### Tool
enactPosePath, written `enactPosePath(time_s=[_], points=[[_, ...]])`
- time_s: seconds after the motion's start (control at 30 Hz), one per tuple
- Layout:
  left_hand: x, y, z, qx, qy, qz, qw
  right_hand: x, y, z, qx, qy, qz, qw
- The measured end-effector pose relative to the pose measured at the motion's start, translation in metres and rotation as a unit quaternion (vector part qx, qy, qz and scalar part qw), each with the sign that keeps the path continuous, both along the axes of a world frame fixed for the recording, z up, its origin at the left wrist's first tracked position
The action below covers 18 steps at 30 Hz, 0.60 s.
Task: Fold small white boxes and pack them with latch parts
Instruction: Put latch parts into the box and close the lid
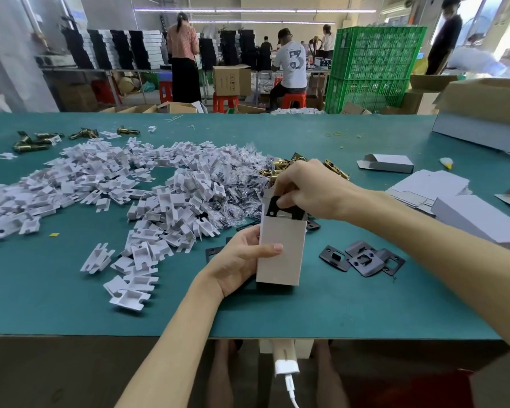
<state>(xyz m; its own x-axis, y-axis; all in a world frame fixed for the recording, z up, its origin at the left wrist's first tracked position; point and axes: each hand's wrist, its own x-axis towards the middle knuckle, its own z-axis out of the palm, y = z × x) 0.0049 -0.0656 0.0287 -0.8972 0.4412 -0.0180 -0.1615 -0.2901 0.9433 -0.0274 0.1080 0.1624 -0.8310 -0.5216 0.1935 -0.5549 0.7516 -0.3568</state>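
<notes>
Packing step: a black plate (273, 206) was going into the open top of a small white box (280, 251).

The left hand (236, 260) gripped the box upright just above the desk (306, 307), thumb curled across its front face. The right hand (306, 189) pinched the black plate, which sat partly inside the mouth. The next move probably called for pushing the plate fully down, then taking a brass latch (277, 166) from the heap just behind, before tucking the flap shut. Loose plates (362, 259) lay nearby on the right.

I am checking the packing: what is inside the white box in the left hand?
A black plate sticks out of its open top, pinched by the right hand. The white box hides anything deeper.
</notes>
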Motion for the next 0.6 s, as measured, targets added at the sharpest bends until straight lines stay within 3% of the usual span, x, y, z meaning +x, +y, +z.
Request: enactPosePath(time_s=[0.6], points=[[-0.001, 0.001, 0.0, 0.005, 0.004, 0.0, 1.0, 0.01, -0.015, -0.018, 0.136, -0.082, 0.023, 0.987]])
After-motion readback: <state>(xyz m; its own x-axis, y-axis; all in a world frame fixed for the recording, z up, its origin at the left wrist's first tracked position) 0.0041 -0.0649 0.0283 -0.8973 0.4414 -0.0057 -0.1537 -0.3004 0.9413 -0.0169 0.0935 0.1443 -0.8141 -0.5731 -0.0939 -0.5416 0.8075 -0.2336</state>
